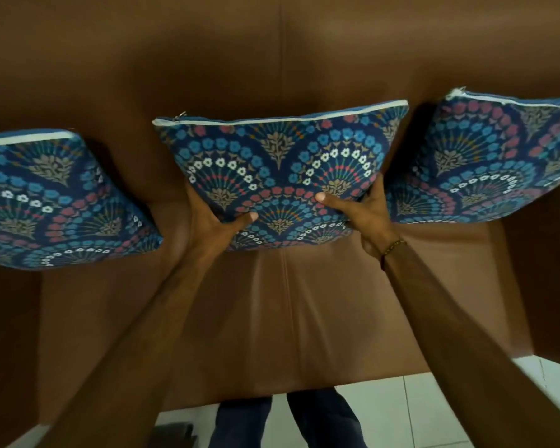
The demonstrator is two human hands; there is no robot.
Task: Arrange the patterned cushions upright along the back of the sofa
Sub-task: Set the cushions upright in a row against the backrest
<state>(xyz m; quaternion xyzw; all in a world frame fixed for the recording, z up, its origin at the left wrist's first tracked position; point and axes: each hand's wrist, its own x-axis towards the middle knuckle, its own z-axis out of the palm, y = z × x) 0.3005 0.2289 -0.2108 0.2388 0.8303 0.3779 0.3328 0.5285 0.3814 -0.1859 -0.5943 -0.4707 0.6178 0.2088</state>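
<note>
The middle cushion [282,173] is held by its lower corners, at the centre of the sofa [285,318], against the backrest. The left hand [214,221] is clamped on the lower left corner, thumb across the patterned face, the other fingers hidden behind. The right hand [366,208] is clamped likewise on the lower right corner. The cushion thus lies above and between the two grips, and both hands are equally near it.

Its long axis runs left to right along the backrest. The zipped white edge is uppermost, and the patterned face is turned outward toward the camera. It stands nearly upright, top edge leaning back on the backrest.

The left cushion [55,198] and the right cushion [498,160] are propped on either side, apart from the middle one. Release is judged to depend on the lower edge being seated on the seat; whether it touches cannot be told.
</note>
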